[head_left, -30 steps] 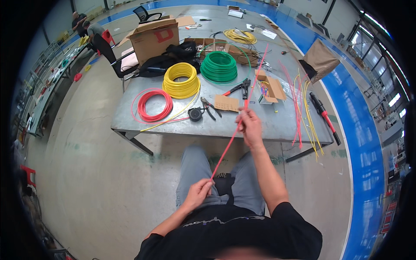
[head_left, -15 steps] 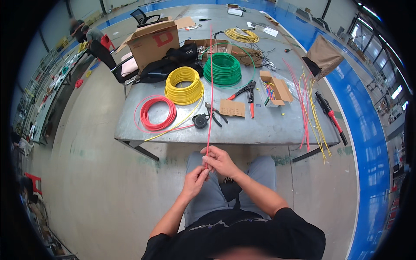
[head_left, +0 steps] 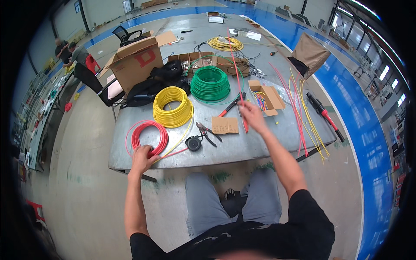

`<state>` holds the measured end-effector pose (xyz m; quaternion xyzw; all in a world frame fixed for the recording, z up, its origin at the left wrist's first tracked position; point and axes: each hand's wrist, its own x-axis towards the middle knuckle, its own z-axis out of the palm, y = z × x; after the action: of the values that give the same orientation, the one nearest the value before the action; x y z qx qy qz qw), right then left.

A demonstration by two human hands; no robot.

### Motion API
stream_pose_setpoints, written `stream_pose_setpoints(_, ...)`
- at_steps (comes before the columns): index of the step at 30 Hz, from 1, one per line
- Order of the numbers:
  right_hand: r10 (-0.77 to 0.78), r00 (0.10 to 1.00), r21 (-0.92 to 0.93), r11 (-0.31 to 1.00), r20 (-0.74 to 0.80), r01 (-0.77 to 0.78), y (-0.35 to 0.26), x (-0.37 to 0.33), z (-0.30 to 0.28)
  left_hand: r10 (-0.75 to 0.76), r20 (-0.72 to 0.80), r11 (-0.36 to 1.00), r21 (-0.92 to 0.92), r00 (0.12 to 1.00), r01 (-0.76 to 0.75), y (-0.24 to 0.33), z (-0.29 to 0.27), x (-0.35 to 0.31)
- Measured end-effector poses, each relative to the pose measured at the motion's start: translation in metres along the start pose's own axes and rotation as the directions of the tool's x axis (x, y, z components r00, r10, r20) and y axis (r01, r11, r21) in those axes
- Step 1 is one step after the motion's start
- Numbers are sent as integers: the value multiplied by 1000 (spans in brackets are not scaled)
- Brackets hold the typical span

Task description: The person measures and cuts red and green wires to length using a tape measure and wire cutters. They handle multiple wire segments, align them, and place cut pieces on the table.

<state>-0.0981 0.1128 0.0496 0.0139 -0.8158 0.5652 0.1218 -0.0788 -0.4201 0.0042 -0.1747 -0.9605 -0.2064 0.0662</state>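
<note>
My left hand [head_left: 141, 159] lies at the near edge of the coil of red wire [head_left: 163, 138], its fingers closed over the lower turns. A long, straight piece of red wire [head_left: 235, 65] rises from the pinched fingers of my right hand [head_left: 252, 116] and reaches over the table. Below that hand lies a red-handled crimping tool [head_left: 245, 126], partly hidden. Between my hands are a black tape measure [head_left: 193, 143], cutting pliers [head_left: 208, 134] and a piece of cardboard [head_left: 225, 125]. The yellow wire coil [head_left: 173, 120] and green wire coil [head_left: 210, 92] stand behind them.
Cut red wires [head_left: 298, 113] and yellow wires [head_left: 310, 126] lie at the right, beside a black-and-red tool [head_left: 325, 113]. A small carton [head_left: 272, 97] holds coloured pieces. A large cardboard box [head_left: 138, 65] and black bag [head_left: 149, 89] stand back left. Two people are farther off.
My hands have parted from over my lap. The left has moved to the red coil; the right has gone forward and right over the table with the red wire.
</note>
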Motion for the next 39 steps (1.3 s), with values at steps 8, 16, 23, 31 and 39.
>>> stream_pose_setpoints(8,-284,957,-498,838,-53,221,-6,223,-58,58,26,998,29,998,-59,0,0,18)
stream_pose_setpoints(16,-369,861,-575,811,-350,113,33,277,-77,125,-73,987,115,989,-116,-23,15,42)
stream_pose_setpoints(23,-7,957,-448,884,-291,-130,115,219,-37,12,-192,971,236,981,34,-55,32,84)
stream_pose_setpoints(31,115,981,730,655,157,-194,0,179,5,-33,-501,997,46,865,64,1,48,109)
stream_pose_setpoints(39,-284,958,946,301,-34,123,-141,194,5,-214,389,-9,-918,896,396,132,66,214)
